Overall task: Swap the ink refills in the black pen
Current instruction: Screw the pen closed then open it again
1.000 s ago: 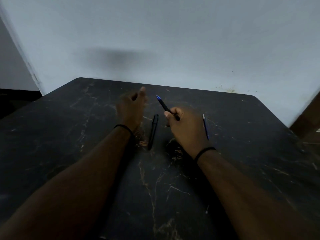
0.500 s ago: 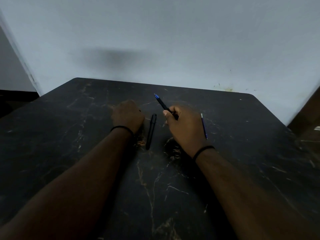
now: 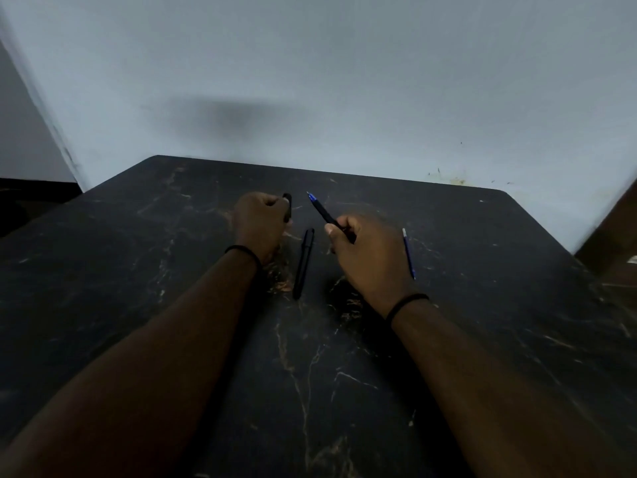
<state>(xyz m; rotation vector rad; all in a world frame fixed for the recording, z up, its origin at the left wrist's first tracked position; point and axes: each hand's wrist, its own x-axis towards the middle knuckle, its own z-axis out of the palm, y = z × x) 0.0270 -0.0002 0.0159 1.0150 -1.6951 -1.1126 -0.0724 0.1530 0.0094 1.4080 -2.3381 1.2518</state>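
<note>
Whereas half a second ago the left hand lay knuckles-up on the bench with nothing showing in it, it is now lifted a little and clenched round a short black pen piece that stands nearly upright out of the fist, toward the far edge. Little has changed at the right hand: it is raised just off the surface with its back to the camera, fingers curled, pinching the black pen low on its barrel so that the blue-tipped point slants up and away toward the far edge. Both forearms reach in from the near edge, each with a thin black band at the wrist. Between the two hands one long black pen part lies flat on the bench, running from near to far, touching neither hand. Just right of the right hand lies one thin blue refill, also pointing toward the far edge. Counted: two hands, one held pen, two loose black pieces, one refill lying free.
</note>
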